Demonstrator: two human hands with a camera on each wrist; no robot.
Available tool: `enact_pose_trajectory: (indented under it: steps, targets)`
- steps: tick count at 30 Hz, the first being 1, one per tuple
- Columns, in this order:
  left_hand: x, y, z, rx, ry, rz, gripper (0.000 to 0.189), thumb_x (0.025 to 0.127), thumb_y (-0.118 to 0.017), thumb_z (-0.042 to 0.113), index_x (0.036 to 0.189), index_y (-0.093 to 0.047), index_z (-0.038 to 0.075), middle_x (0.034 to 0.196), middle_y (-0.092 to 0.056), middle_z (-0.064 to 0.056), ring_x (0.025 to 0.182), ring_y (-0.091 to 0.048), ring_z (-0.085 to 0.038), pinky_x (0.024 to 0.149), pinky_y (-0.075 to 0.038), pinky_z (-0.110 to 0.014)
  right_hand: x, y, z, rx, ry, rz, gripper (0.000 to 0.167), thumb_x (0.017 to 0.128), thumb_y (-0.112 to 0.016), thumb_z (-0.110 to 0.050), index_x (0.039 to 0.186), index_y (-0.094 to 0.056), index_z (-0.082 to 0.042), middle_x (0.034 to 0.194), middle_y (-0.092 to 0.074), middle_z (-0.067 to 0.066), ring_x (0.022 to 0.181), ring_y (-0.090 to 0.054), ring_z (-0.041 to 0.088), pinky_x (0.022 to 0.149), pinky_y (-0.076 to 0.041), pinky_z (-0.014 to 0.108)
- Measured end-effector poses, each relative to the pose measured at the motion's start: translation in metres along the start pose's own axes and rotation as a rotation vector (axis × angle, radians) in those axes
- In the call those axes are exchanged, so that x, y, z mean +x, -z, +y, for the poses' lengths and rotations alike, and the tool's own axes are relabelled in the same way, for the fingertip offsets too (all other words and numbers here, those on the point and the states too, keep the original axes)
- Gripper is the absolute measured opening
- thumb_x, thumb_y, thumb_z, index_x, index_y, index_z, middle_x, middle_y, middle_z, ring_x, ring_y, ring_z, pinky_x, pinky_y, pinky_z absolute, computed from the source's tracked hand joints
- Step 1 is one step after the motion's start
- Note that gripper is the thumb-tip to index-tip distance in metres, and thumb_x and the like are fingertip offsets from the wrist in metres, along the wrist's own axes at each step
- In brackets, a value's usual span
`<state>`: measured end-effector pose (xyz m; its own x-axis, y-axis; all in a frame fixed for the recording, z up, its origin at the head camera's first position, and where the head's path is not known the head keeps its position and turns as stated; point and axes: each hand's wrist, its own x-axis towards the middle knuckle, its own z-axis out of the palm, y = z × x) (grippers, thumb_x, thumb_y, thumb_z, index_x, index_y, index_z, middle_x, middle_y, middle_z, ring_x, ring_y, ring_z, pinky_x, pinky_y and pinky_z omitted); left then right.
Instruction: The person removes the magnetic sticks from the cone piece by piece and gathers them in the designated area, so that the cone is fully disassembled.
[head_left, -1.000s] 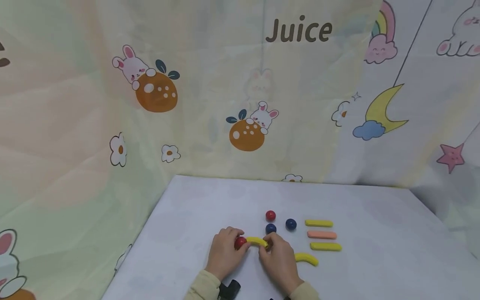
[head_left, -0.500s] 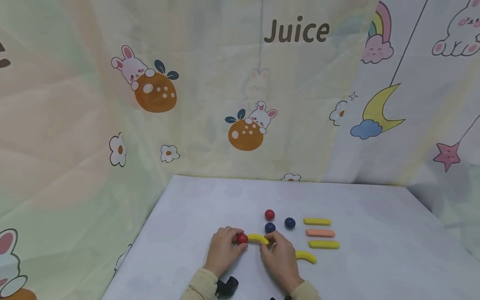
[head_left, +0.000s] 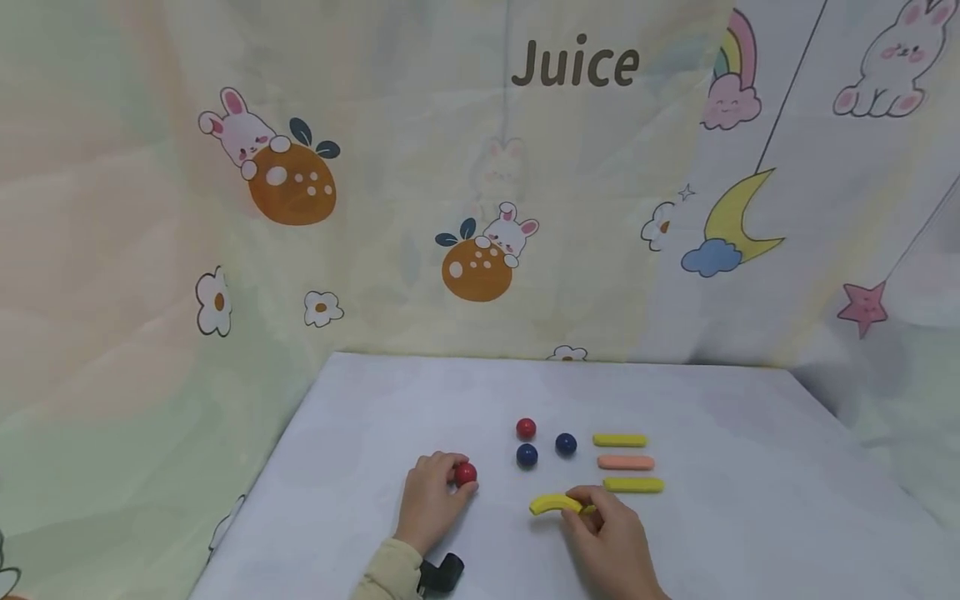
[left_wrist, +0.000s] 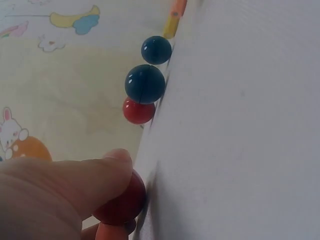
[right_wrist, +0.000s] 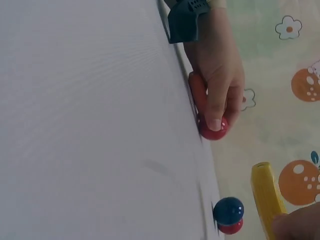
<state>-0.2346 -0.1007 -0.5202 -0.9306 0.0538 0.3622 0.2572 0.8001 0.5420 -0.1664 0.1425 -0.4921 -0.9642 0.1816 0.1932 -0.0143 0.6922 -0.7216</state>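
My left hand (head_left: pixel 431 504) pinches a glossy red ball (head_left: pixel 466 474) on the white table, thumb and fingertips on either side. A salmon-orange stick (right_wrist: pixel 197 90) meets that ball under the hand in the right wrist view; the hand hides it in the head view. Between thumb and fingers my right hand (head_left: pixel 611 537) grips one end of a curved yellow piece (head_left: pixel 551 503), whose free end points left. Another bit of yellow (head_left: pixel 589 509) shows behind those fingers, mostly covered. A gap separates the held yellow piece from the held red ball.
Beyond the hands lie another red ball (head_left: pixel 527 429) and two dark blue balls, one blue ball (head_left: pixel 527 456) in front of it. To their right are two straight yellow sticks (head_left: pixel 633 485) with an orange stick (head_left: pixel 626 462) between. A printed curtain (head_left: pixel 405 150) hangs behind the table.
My right hand has moved right and nearer, carrying the curved yellow piece away from the red ball, which it was up against. My left hand keeps hold of the ball. The head view has turned slightly.
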Motion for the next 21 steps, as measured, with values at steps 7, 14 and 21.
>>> enact_pose_trajectory:
  steps: [7, 14, 21]
  targets:
    - [0.0, 0.003, -0.005, -0.031, 0.003, 0.002, 0.041, 0.075, -0.083, 0.031, 0.111, -0.068, 0.017, 0.094, -0.063, 0.008, 0.087, -0.05, -0.012, 0.076, -0.039, -0.034, -0.005, 0.014, 0.026, -0.098, -0.081, -0.038, 0.022, 0.081, -0.079, -0.021, 0.1, -0.07, -0.016, 0.087, -0.059, -0.006, 0.061, -0.046, 0.01, 0.053, -0.038, 0.022]
    - [-0.002, 0.001, -0.003, -0.106, -0.009, -0.009, 0.035, 0.081, -0.079, 0.026, 0.112, -0.066, 0.015, 0.101, -0.065, 0.003, 0.093, -0.053, -0.016, 0.083, -0.04, -0.04, -0.003, 0.021, 0.039, -0.171, -0.114, -0.047, 0.023, 0.08, -0.078, -0.017, 0.101, -0.069, -0.01, 0.091, -0.061, -0.003, 0.065, -0.045, 0.012, 0.054, -0.037, 0.024]
    - [-0.002, -0.001, 0.0, -0.122, -0.039, 0.008, 0.03, 0.08, -0.077, 0.02, 0.109, -0.067, 0.015, 0.098, -0.064, 0.004, 0.092, -0.052, -0.015, 0.083, -0.04, -0.039, -0.003, 0.026, 0.042, -0.168, -0.143, -0.054, 0.024, 0.078, -0.077, -0.015, 0.099, -0.069, -0.01, 0.094, -0.06, 0.0, 0.069, -0.046, 0.014, 0.057, -0.037, 0.025]
